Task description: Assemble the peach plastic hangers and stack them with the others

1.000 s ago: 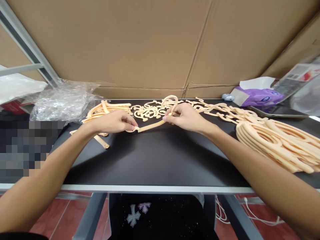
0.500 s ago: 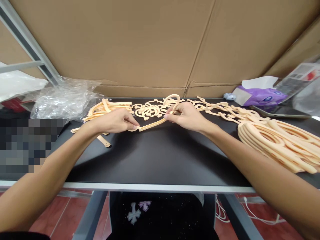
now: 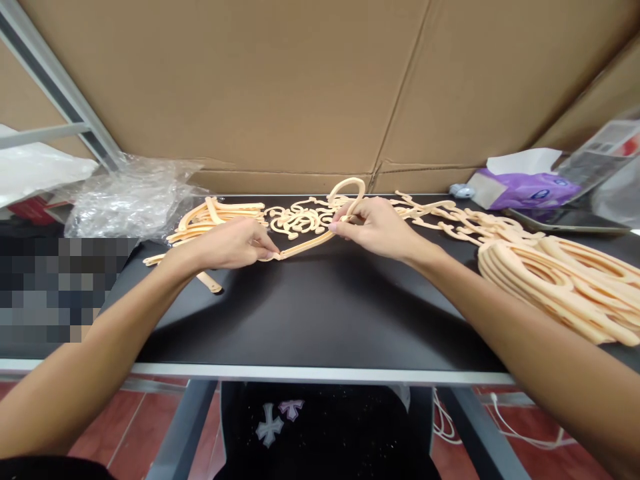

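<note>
Hanger [image 3: 307, 245] (beige, hook upward) spans both hands over the table [image 3: 320, 320]: left hand [image 3: 243, 243] pinching its eight-o'clock end, right hand [image 3: 375, 227] gripping it below the hook. Loose hooks [image 3: 295, 219] lie beyond, toward twelve o'clock.

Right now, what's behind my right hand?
Beyond your right hand, which grips a hanger, pale pieces show on either side, with cardboard standing behind them. The hand covers whatever lies directly behind it, so that can't be seen.
</note>
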`<state>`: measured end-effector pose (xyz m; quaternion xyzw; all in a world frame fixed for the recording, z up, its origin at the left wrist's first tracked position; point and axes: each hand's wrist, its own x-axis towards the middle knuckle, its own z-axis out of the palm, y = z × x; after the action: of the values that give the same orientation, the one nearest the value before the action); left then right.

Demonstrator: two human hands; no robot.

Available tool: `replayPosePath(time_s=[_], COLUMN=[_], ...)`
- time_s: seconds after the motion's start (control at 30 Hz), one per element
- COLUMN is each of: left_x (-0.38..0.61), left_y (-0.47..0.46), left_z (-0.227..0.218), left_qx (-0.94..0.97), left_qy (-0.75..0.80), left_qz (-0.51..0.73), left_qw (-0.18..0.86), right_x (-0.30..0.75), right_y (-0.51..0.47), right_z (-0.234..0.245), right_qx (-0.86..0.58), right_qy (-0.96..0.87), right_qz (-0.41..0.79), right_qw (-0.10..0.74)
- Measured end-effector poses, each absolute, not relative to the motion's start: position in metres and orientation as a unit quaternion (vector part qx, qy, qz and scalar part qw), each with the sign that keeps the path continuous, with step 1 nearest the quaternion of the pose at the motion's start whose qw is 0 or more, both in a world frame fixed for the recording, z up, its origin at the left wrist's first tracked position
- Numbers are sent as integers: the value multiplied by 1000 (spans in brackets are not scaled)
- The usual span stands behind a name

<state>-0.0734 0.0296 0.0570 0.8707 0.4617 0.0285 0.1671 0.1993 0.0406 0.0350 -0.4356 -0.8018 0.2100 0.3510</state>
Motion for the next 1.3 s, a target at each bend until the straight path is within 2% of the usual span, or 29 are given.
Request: replayPosePath(time_s=[0.37, 0.97, 1.3], left_x=[-76, -76, -76], left_y=[31, 36, 41], left_z=[63, 57, 53], left_qx=[838, 870, 866], left_qy=[487, 448, 457], left_qz=[60, 18, 44], left_qw=[238, 205, 196], right_x=[200, 203, 204], right_y=[41, 44, 47], right_z=[38, 34, 29], right_qx=[-464, -454, -425], right_qy=[-806, -810, -815], right_qz=[192, 205, 204], right_qw=[314, 307, 337])
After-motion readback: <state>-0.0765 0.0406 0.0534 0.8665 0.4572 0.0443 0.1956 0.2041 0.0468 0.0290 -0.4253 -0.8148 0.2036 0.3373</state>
